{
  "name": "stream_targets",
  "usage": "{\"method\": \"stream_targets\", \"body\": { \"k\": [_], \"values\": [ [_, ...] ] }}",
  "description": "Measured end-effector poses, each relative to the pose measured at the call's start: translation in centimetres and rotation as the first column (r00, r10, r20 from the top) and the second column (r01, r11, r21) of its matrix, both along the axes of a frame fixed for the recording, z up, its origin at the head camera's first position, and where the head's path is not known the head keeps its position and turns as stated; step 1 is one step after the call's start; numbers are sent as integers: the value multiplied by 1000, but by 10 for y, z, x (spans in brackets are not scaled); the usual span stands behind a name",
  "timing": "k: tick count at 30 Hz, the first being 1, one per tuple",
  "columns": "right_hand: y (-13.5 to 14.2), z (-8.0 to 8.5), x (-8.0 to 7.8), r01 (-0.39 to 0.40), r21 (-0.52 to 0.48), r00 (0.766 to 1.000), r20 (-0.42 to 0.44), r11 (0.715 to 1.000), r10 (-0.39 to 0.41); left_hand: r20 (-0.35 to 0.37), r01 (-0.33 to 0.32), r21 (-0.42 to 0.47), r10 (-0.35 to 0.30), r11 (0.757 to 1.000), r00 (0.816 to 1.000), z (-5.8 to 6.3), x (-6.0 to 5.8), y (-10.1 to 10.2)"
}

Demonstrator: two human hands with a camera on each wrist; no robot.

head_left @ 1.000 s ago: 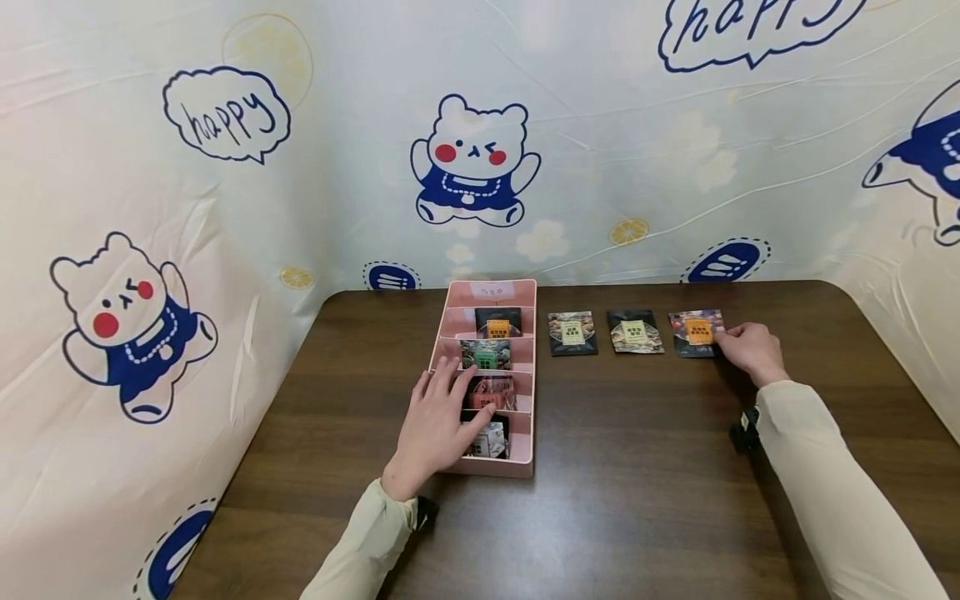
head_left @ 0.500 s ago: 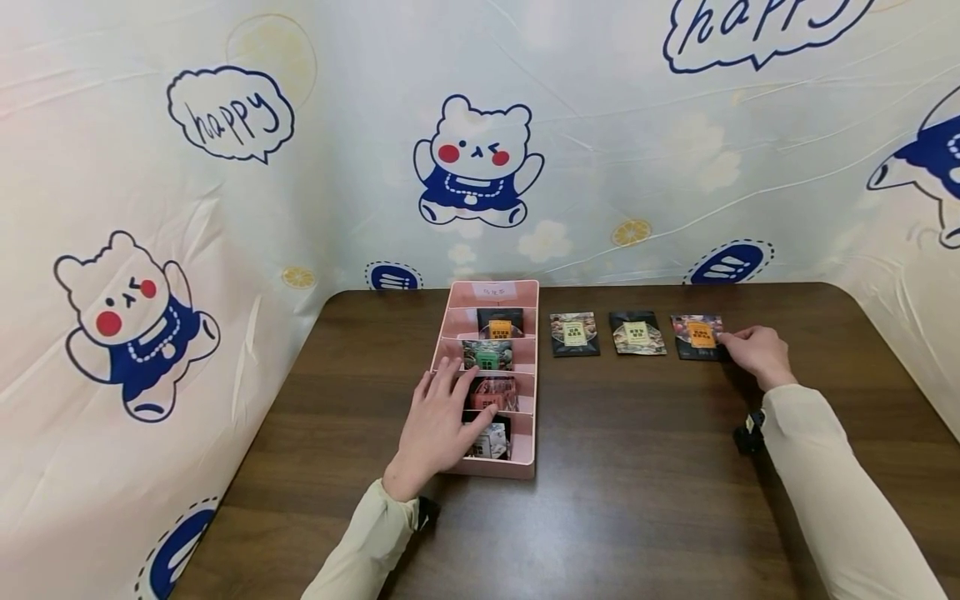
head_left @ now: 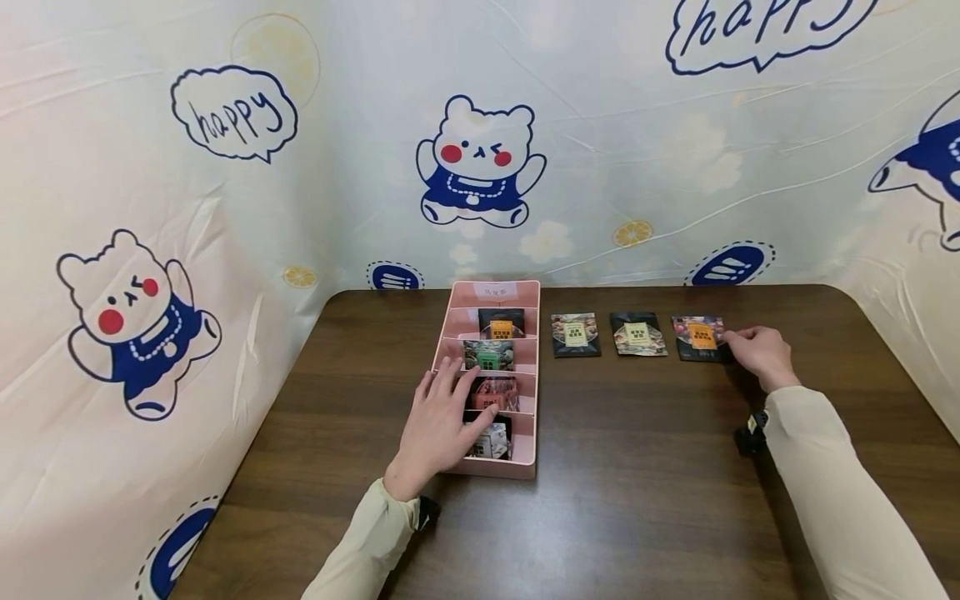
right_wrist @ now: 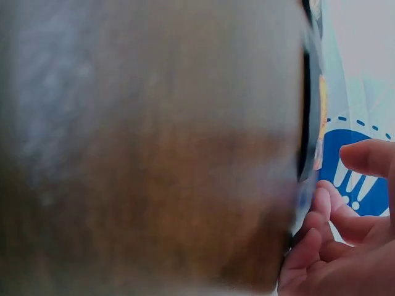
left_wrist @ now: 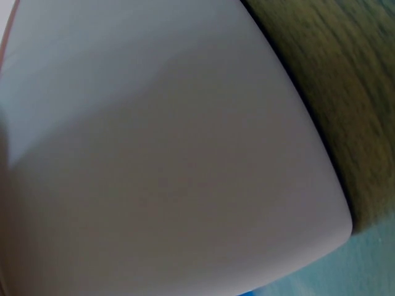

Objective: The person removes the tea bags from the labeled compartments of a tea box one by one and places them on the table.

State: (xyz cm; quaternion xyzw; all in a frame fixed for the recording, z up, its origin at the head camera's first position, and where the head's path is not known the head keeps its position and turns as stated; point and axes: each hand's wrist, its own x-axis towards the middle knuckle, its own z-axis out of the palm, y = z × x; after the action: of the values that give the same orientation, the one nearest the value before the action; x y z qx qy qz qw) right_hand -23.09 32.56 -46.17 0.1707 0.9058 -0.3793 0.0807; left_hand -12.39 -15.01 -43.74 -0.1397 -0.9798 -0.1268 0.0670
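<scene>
A pink divided tray (head_left: 525, 433) stands left of centre, with packets in several of its compartments. My left hand (head_left: 438, 425) lies over the tray's left edge, fingers spread, partly covering the nearer packets. In the left wrist view the tray's side wall (left_wrist: 185, 160) fills most of the picture; no fingers show there. To the tray's right, three small packets lie in a row. The rightmost packet (head_left: 699, 335) has an orange label, and my right hand (head_left: 761, 357) is at its right edge. In the right wrist view the thumb and fingers are apart beside that packet (right_wrist: 322, 111).
A green-labelled packet (head_left: 576, 334) and another pale-labelled packet (head_left: 637, 335) complete the row. Orange-labelled (head_left: 501, 323), green (head_left: 489, 355), red (head_left: 497, 393) and silvery (head_left: 491, 440) packets sit in the tray. A printed curtain (head_left: 615, 150) hangs behind the brown table (head_left: 630, 500).
The whole view has shifted slightly. My right hand has loosened and drawn a little rightward from the orange-labelled packet, which lies flat. The left hand has stayed on the tray.
</scene>
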Motion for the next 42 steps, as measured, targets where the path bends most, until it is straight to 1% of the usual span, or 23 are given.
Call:
{"method": "stream_targets", "body": {
  "k": [5,8,13,18,21,24,28,31,35,38,39,42],
  "values": [
    [-7,7,-4,9,-28,999,-48,1000,-10,-3,-2,0,2,1000,1000,0,0,0],
    [-17,12,-8,5,-33,994,-107,999,-9,-6,3,10,-3,1000,1000,0,0,0],
    [-45,22,-14,-17,-36,975,-220,999,8,-9,8,0,-8,1000,1000,0,0,0],
    [-76,31,-17,-71,-47,953,-297,996,54,-3,12,-2,-12,1000,1000,0,-1,0],
    [-96,36,-19,-132,-65,942,-320,989,105,0,12,0,-12,1000,1000,0,-1,1],
    [-118,38,-21,-200,-89,928,-337,976,160,-2,6,-4,-6,1000,1000,1,-1,1],
    [-151,39,-22,-270,-103,900,-380,957,213,-9,0,-10,0,1000,1000,0,-1,0],
    [-176,39,-21,-314,-92,872,-422,945,248,-10,-1,-8,1,1000,1000,-1,-2,0],
    [-202,39,-20,-392,-18,804,-492,920,333,-8,-4,-7,4,1000,1000,-1,-1,0],
    [-218,38,-20,-431,53,756,-523,901,393,-8,-3,-7,3,1000,1000,-1,-2,0],
    [-223,38,-20,-438,72,747,-526,896,407,-8,-2,-7,2,1000,1000,-1,-2,0],
    [-237,39,-19,-453,103,737,-515,885,438,-5,-3,-8,3,1000,1000,0,-1,0]
  ]
}}
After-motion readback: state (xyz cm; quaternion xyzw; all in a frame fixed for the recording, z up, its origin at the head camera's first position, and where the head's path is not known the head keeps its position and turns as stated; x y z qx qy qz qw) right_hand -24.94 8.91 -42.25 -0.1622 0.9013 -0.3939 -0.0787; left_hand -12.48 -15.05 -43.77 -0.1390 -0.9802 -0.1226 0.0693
